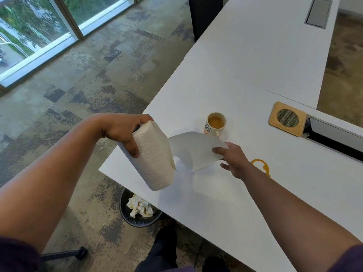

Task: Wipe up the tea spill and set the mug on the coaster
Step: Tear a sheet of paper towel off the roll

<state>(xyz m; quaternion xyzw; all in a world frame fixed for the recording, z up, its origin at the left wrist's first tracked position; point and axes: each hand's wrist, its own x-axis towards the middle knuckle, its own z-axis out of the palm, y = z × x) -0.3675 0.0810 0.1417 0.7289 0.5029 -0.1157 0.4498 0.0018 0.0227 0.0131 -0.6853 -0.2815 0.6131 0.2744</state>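
Observation:
My left hand (123, 132) grips a white paper towel roll (155, 161), held tilted above the table's near corner. A sheet (196, 150) stretches from the roll to my right hand (233, 160), which pinches its far edge. Behind the sheet stands a white mug (216, 123) with brown tea in it, upright on the white table (245, 75). A ring-shaped orange-brown tea spill (262, 165) lies on the table just right of my right wrist. The square wooden coaster (287, 118) with a round mesh centre rests farther back to the right.
A black wastebasket (137, 211) with crumpled paper stands on the carpet under the table's corner. A cable slot (334, 138) opens beside the coaster and a grey hatch (318, 12) sits at the far end. A chair base (64, 254) is at the lower left.

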